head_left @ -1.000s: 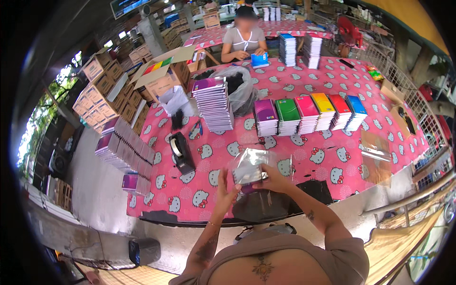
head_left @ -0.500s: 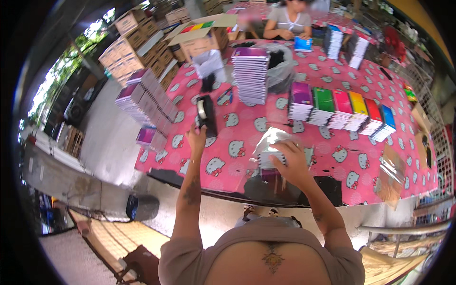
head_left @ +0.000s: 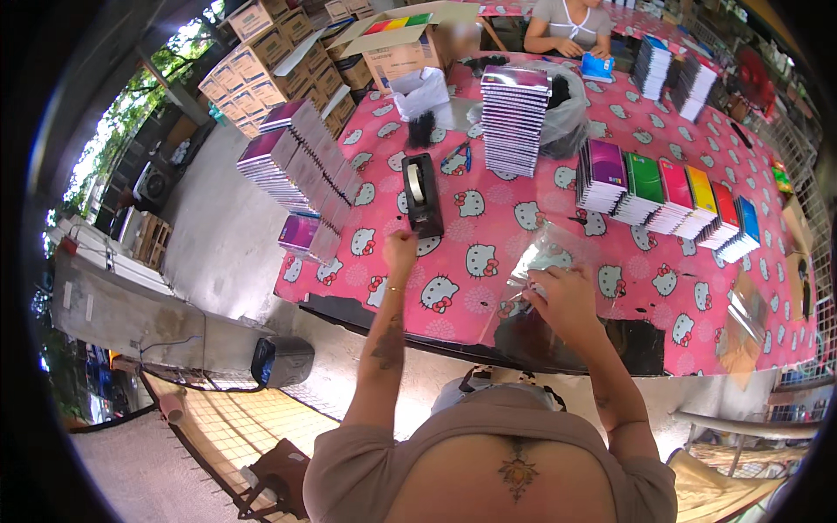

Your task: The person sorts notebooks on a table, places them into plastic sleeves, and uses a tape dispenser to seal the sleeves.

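Note:
My left hand (head_left: 401,250) is closed at the near end of a black tape dispenser (head_left: 423,199) holding a pale roll. Whatever its fingertips pinch is too small to make out. Over a clear plastic wrapper (head_left: 551,248) near the table's front edge, my right hand (head_left: 565,295) bends its fingers and grips the film. Glare and that hand hide most of what lies beneath it. Beyond the wrapper rises a tall stack of purple spiral notebooks (head_left: 514,122).
Purple notebook stacks (head_left: 288,166) line the left edge. A row of coloured notebooks, including a green one (head_left: 643,180), stands at right. Behind are an open carton (head_left: 401,61), a plastic bag (head_left: 565,118) and a person (head_left: 571,26) handling a blue notebook (head_left: 597,68).
My view has shifted, so the table sits further right. My left hand has closed and drawn back slightly from the dispenser. The white-paged stack under my right hand is now mostly hidden.

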The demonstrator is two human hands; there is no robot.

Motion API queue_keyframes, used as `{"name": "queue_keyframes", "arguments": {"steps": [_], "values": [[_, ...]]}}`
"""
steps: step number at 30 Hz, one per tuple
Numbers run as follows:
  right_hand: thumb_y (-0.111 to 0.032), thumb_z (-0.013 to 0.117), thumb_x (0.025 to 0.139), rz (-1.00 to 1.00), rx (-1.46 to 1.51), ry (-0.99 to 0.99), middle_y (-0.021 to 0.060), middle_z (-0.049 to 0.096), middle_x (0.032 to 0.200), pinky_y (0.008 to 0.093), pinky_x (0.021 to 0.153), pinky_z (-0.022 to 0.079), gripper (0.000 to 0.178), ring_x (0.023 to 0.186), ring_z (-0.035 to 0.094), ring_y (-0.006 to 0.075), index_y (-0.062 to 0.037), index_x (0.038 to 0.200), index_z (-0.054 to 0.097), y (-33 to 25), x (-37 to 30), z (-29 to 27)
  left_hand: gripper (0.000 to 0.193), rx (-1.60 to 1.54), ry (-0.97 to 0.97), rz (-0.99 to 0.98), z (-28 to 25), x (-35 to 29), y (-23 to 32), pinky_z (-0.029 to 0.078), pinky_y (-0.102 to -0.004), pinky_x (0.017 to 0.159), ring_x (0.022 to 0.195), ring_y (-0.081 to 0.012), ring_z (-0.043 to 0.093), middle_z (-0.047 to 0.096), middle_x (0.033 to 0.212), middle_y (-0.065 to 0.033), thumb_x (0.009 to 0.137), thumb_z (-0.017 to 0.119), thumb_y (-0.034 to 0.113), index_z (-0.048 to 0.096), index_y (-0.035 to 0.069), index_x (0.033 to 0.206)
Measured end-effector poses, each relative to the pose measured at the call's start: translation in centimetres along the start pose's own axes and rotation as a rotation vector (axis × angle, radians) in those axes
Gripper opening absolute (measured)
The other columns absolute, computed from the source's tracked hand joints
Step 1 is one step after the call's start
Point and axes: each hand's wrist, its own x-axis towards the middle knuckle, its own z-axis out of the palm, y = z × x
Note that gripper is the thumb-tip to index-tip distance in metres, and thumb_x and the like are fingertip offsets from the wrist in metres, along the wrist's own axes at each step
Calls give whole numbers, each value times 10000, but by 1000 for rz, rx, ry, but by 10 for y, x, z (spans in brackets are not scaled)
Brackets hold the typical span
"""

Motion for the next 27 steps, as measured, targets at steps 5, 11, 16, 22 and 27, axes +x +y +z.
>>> {"name": "queue_keyframes", "arguments": {"steps": [5, 11, 16, 22, 27], "values": [[-313, 728, 832, 60, -101, 52, 36, 704, 907, 447, 962, 373, 314, 872, 668, 216, -146, 1096, 704, 6, -9, 2, 160, -366, -459, 307, -33, -23, 67, 538, -312, 708, 812, -185, 703, 735, 877, -104, 872, 683, 101, 737, 53, 1014], [-341, 707, 840, 117, -38, 21, 43, 719, 927, 458, 970, 368, 313, 904, 669, 210, -149, 1086, 715, 1, -6, 1, 230, -768, -1090, 724, -22, -79, 173, 502, -254, 710, 906, -144, 600, 663, 1000, -45, 858, 737, 41, 720, 64, 1086], [-378, 696, 845, 101, -10, -123, 56, 727, 922, 482, 978, 367, 343, 916, 671, 218, -144, 1094, 714, -3, 1, -11, 267, -519, -910, 982, -13, -77, 190, 464, -318, 847, 1008, -210, 512, 566, 1045, -35, 797, 784, 66, 752, 142, 1051], [-414, 690, 875, 401, -77, 63, 117, 683, 1068, 456, 963, 448, 436, 947, 664, 297, -70, 1143, 681, 37, -6, -46, 199, -587, -868, 1031, -3, -78, 193, 388, -376, 1033, 1246, -278, 454, 527, 1286, -89, 798, 778, 75, 761, 140, 985], [-373, 770, 800, 463, 1230, 262, 60, 581, 1165, 376, 969, 434, 501, 1093, 556, 173, -90, 1187, 626, 72, -37, -24, 178, -544, -805, 1071, -1, -90, 207, 345, -418, 1077, 1326, -299, 403, 497, 1394, -99, 805, 770, 77, 768, 145, 970]]}}
